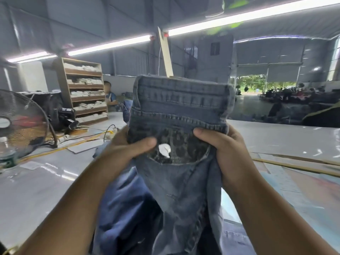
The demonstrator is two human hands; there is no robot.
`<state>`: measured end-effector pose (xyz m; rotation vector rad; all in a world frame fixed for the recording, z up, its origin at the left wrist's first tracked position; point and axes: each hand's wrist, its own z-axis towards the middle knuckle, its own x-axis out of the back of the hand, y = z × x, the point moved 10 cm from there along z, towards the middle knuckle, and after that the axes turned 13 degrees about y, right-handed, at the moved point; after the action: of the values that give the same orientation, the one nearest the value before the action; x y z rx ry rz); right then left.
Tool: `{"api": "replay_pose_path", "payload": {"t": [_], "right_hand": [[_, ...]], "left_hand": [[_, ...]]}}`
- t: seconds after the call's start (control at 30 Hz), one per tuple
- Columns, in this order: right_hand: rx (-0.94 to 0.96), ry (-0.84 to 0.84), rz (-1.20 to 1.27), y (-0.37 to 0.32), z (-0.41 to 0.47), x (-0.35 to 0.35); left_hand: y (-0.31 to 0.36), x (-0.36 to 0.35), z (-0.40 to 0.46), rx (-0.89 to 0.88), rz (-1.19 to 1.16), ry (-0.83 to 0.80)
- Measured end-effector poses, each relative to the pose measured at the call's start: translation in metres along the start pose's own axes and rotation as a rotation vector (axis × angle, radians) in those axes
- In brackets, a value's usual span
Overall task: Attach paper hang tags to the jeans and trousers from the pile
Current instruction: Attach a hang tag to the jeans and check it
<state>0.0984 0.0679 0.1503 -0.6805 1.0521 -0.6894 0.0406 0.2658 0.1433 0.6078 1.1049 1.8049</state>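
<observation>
I hold a pair of faded blue jeans point(181, 103) upright in front of me, waistband on top. My left hand point(127, 146) grips the left side just below the waistband, thumb across the front. My right hand point(222, 144) grips the right side the same way. Between my thumbs a pocket lining with a dark leopard print point(181, 142) shows, with a small white tag point(164, 149) on it. The legs hang down onto more dark blue denim point(125, 208) in front of me.
A glossy white table point(276, 137) stretches left and right. A standing fan point(20, 120) and a water bottle point(7, 155) are at the left. A wooden shelf of white bundles point(84, 91) and a seated person point(110, 94) are behind. Wooden strips point(294, 165) lie right.
</observation>
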Motion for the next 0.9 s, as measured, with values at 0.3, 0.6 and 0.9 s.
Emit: {"api": "replay_pose_path", "payload": {"t": [0.3, 0.6, 0.9], "right_hand": [[-0.224, -0.015, 0.047, 0.025, 0.061, -0.046], [-0.167, -0.007, 0.055, 0.053, 0.114, -0.061], [-0.170, -0.076, -0.053, 0.106, 0.175, -0.089]], "left_hand": [[-0.049, 0.041, -0.003, 0.287, -0.256, 0.057], [0.019, 0.071, 0.029, 0.091, -0.069, 0.274], [0.034, 0.080, 0.077, -0.033, 0.139, 0.266]]}}
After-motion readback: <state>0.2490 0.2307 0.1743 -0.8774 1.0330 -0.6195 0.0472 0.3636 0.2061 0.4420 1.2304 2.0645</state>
